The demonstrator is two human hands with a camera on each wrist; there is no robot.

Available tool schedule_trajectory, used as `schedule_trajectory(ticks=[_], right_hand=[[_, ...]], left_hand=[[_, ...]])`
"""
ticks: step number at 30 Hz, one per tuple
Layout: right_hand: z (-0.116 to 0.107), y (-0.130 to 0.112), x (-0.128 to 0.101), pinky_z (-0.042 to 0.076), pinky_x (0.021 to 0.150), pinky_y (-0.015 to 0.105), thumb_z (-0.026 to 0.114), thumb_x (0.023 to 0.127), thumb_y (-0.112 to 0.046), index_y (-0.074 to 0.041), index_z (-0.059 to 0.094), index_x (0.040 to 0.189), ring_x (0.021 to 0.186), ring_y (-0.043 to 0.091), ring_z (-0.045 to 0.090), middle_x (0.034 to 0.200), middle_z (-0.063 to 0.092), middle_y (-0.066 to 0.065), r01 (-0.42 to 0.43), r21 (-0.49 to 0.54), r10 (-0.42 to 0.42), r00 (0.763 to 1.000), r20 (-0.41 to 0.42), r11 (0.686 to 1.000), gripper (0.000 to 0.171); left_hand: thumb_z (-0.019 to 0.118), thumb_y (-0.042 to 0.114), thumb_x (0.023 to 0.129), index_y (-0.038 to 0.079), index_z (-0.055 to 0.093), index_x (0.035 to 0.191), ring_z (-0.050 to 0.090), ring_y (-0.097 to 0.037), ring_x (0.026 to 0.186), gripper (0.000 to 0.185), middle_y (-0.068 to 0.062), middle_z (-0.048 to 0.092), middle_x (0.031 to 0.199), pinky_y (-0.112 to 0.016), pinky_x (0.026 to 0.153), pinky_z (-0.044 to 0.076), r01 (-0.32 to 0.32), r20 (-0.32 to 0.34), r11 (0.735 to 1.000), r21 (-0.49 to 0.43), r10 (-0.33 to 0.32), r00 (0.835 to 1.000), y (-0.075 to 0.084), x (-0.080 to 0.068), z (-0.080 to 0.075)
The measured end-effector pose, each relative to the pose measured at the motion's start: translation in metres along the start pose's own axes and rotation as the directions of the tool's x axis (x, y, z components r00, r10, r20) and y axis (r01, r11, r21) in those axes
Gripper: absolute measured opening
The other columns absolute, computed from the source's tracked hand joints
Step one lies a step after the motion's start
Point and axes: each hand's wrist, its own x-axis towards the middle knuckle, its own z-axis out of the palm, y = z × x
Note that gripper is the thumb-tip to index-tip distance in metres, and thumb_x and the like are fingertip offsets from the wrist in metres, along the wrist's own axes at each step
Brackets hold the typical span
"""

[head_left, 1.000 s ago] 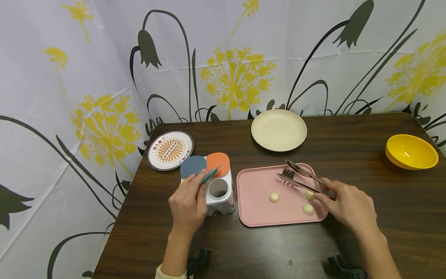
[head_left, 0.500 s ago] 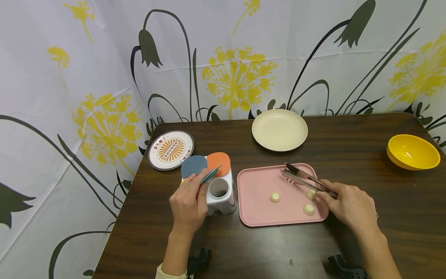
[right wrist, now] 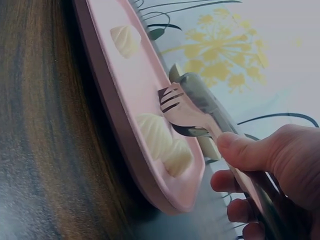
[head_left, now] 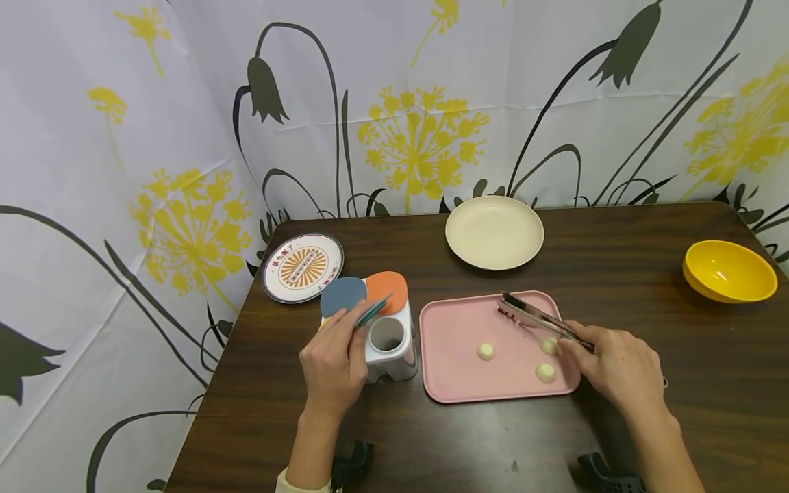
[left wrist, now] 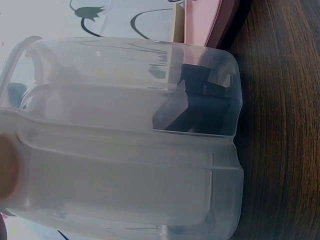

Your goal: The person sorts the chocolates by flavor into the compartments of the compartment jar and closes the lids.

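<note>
Three small white dumplings (head_left: 485,351) sit on the pink tray (head_left: 456,329) in the middle of the frame. The right hand (head_left: 619,373) grips metal tongs (head_left: 536,318), squeezed nearly closed and low over the tray — likely to pinch one up. The left hand (head_left: 333,363) pinches a teal lid (head_left: 373,309) up on the white container (head_left: 390,342) — its round hole stays open.

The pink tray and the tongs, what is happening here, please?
A person sits at a dark wooden table. Their right hand grips metal tongs, with the tips closed and empty above a pink tray that holds three small cream-coloured pieces. Their left hand holds a white container with round lids, pinching a teal lid that is tilted open. A cream plate and a yellow bowl stand beyond.
</note>
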Motion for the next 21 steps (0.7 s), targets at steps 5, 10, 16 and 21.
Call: schedule_trajectory(ticks=[5,10,16,21], right_hand=[[0.0025,-0.0003,-0.0006,0.035,0.043,0.037,0.076,0.084,-0.04,-0.017,0.074,0.117,0.063,0.031,0.061,0.081,0.072,0.014,0.032,0.004,-0.032,0.999,-0.042,0.999,0.041],[0.0026,-0.0009,-0.0002,0.033,0.042,0.036,0.078,0.082,-0.038,-0.017,0.075,0.115,0.06,0.033,0.061,0.085,0.073,0.015,0.059,0.011,-0.058,0.993,-0.098,0.998,0.039],[-0.0014,-0.0034,-0.0008,0.031,0.042,0.034,0.079,0.081,-0.036,-0.019,0.075,0.115,0.055,0.029,0.057,0.087,0.073,0.014,0.069,0.017,-0.066,0.986,-0.15,0.997,0.038],[-0.0058,-0.0085,-0.0023,0.037,0.043,0.039,0.082,0.079,-0.032,-0.021,0.075,0.115,0.061,0.034,0.063,0.091,0.075,0.01,0.117,0.024,-0.108,0.969,-0.222,0.993,0.039]], left_hand=[[0.054,0.014,0.099,0.002,0.069,0.118,0.072,-0.026,0.091,0.027,-0.011,0.073,0.108,-0.051,0.084,0.054,0.0,-0.001,1.0,-0.003,0.0,1.0,0.0,-0.0004,-0.0002],[0.054,0.015,0.099,0.002,0.069,0.118,0.071,-0.026,0.092,0.027,-0.011,0.073,0.107,-0.05,0.084,0.055,-0.017,-0.011,1.0,-0.001,0.017,1.0,0.0002,0.0014,0.0005],[0.052,0.018,0.101,0.003,0.07,0.117,0.071,-0.026,0.091,0.029,-0.011,0.073,0.107,-0.05,0.083,0.055,-0.024,-0.02,1.0,0.001,0.024,1.0,0.0004,0.0018,0.0007],[0.053,0.017,0.1,0.002,0.069,0.117,0.072,-0.026,0.091,0.028,-0.011,0.073,0.107,-0.05,0.083,0.055,-0.02,-0.016,1.0,-0.002,0.02,1.0,0.0,0.001,0.0004]])
